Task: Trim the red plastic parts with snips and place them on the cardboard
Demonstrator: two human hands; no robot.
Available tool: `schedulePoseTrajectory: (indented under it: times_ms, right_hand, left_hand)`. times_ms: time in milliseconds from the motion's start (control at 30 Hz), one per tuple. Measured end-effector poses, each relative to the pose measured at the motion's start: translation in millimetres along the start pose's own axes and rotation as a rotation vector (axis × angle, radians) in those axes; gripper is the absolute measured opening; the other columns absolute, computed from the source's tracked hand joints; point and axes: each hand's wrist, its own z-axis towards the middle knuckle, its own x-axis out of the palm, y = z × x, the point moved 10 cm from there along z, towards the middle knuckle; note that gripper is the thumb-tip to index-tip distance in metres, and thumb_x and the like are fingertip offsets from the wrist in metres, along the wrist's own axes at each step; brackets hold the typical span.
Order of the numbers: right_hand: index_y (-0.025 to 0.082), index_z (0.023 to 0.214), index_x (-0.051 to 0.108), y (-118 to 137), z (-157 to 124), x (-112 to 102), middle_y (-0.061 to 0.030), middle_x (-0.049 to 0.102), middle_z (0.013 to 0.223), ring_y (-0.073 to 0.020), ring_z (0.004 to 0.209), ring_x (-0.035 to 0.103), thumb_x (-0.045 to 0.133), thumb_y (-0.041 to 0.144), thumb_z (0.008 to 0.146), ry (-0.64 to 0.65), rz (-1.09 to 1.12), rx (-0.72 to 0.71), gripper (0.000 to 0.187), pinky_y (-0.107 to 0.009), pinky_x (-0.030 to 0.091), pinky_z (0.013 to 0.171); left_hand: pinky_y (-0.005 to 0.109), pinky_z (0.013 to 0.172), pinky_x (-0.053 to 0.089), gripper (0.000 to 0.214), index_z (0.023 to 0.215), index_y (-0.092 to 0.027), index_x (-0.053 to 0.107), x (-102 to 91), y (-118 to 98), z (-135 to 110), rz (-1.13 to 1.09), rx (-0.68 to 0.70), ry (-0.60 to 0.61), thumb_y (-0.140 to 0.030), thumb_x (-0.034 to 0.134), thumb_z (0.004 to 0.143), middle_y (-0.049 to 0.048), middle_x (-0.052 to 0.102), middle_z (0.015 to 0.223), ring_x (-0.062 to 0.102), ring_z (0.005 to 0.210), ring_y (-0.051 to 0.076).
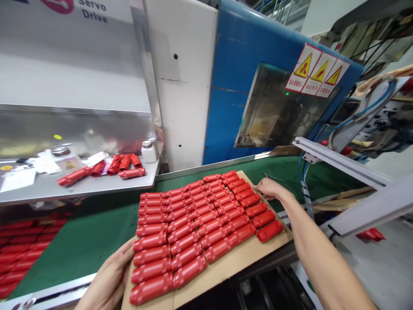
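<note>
Between my two hands is a flat cardboard sheet (230,262), tilted over the near edge of a green conveyor belt. Rows of red plastic tubular parts (201,217) cover most of it. At the sheet's left edge, my left hand (111,273) grips it, with the fingertips partly hidden beneath. My right hand (269,189) is closed on the far right edge of the same cardboard. Bare cardboard shows along the near side and at the right corner.
The green conveyor belt (97,230) runs left to right behind the sheet. More red parts (26,245) lie at lower left. A metal shelf (97,189) holds loose red parts and a white bottle (148,151). A metal frame bar (342,161) juts in at right, before a blue machine (235,86).
</note>
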Motion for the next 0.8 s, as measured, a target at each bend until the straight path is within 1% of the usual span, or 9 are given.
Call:
schedulePoseTrajectory:
  times_ms: [100, 167, 333, 433, 500, 567, 667, 733, 800]
  right_hand:
    - [0.016, 0.106, 0.072, 5.2, -9.1, 3.0, -0.0023, 0.074, 0.094, -0.0123, 0.073, 0.069, 0.070, 0.043, 0.108, 0.007, -0.050, -0.021, 0.028, -0.027, 0.062, 0.067]
    - [0.015, 0.110, 0.072, 7.8, -14.1, 4.5, -0.0030, 0.074, 0.098, -0.0136, 0.077, 0.070, 0.071, 0.042, 0.107, -0.008, -0.089, -0.037, 0.027, -0.029, 0.063, 0.069]
    - [0.017, 0.113, 0.073, 19.9, -22.5, -7.6, -0.0058, 0.077, 0.108, -0.0168, 0.088, 0.074, 0.070, 0.044, 0.107, -0.125, -0.173, -0.116, 0.028, -0.035, 0.066, 0.080]
    - [0.018, 0.110, 0.076, 48.6, -23.6, -15.6, -0.0077, 0.078, 0.113, -0.0204, 0.099, 0.075, 0.071, 0.047, 0.106, -0.194, -0.274, -0.186, 0.030, -0.042, 0.065, 0.093]
    - [0.018, 0.116, 0.076, 86.1, -22.8, -9.1, -0.0099, 0.077, 0.122, -0.0248, 0.113, 0.074, 0.071, 0.049, 0.105, -0.221, -0.349, -0.274, 0.033, -0.050, 0.061, 0.104]
    - [0.018, 0.126, 0.073, 135.8, -22.2, 12.5, -0.0118, 0.073, 0.136, -0.0286, 0.127, 0.069, 0.068, 0.050, 0.107, -0.216, -0.403, -0.411, 0.037, -0.056, 0.055, 0.113]
    - [0.020, 0.134, 0.071, 208.3, -21.9, 67.7, -0.0121, 0.069, 0.145, -0.0299, 0.134, 0.066, 0.066, 0.051, 0.108, -0.110, -0.461, -0.623, 0.041, -0.057, 0.052, 0.118]
    - [0.020, 0.131, 0.072, 240.5, -20.0, 105.1, -0.0115, 0.071, 0.141, -0.0285, 0.129, 0.069, 0.067, 0.051, 0.107, -0.008, -0.499, -0.706, 0.040, -0.055, 0.054, 0.115]
    - [0.019, 0.126, 0.074, 257.9, -17.0, 134.0, -0.0099, 0.074, 0.133, -0.0271, 0.121, 0.072, 0.069, 0.051, 0.106, 0.096, -0.535, -0.752, 0.038, -0.051, 0.059, 0.108]
  left_hand:
    - [0.053, 0.102, 0.067, 0.123, 0.165, -0.040, 0.050, 1.3, -4.8, -0.9, -0.006, 0.029, 0.023, -0.003, 0.099, 0.059, 0.0098, 0.073, 0.148, 0.072, 0.125, 0.048]
    - [0.053, 0.102, 0.067, 0.118, 0.164, -0.037, 0.052, -1.1, -7.7, 0.4, -0.006, 0.042, 0.023, -0.003, 0.099, 0.061, 0.0107, 0.075, 0.146, 0.074, 0.123, 0.047]
    - [0.049, 0.101, 0.068, 0.105, 0.159, -0.035, 0.059, -5.3, -15.2, 2.6, 0.009, 0.064, 0.015, -0.002, 0.096, 0.066, 0.0090, 0.077, 0.144, 0.075, 0.125, 0.044]
    - [0.049, 0.100, 0.068, 0.108, 0.158, -0.033, 0.060, -3.0, -16.8, 0.8, 0.041, 0.063, 0.013, -0.001, 0.098, 0.062, 0.0119, 0.076, 0.145, 0.077, 0.121, 0.045]
    - [0.049, 0.101, 0.068, 0.111, 0.156, -0.030, 0.062, -2.7, -15.3, 0.2, 0.040, 0.048, 0.002, 0.001, 0.099, 0.056, 0.0148, 0.077, 0.144, 0.077, 0.120, 0.046]
    - [0.050, 0.102, 0.068, 0.110, 0.153, -0.028, 0.066, -4.8, -13.6, 1.1, 0.025, 0.042, -0.017, 0.002, 0.100, 0.053, 0.0153, 0.077, 0.144, 0.075, 0.124, 0.048]
    - [0.050, 0.104, 0.067, 0.105, 0.148, -0.028, 0.070, -9.1, -11.8, 4.7, -0.002, 0.049, -0.027, 0.000, 0.101, 0.052, 0.0124, 0.077, 0.145, 0.070, 0.132, 0.048]
    - [0.049, 0.105, 0.067, 0.106, 0.148, -0.029, 0.070, -11.2, -10.4, 6.9, -0.019, 0.050, -0.022, 0.000, 0.101, 0.051, 0.0107, 0.076, 0.146, 0.068, 0.135, 0.048]
    - [0.048, 0.104, 0.068, 0.107, 0.149, -0.030, 0.070, -12.3, -8.8, 7.6, -0.039, 0.045, -0.018, -0.002, 0.102, 0.051, 0.0096, 0.075, 0.148, 0.068, 0.136, 0.048]
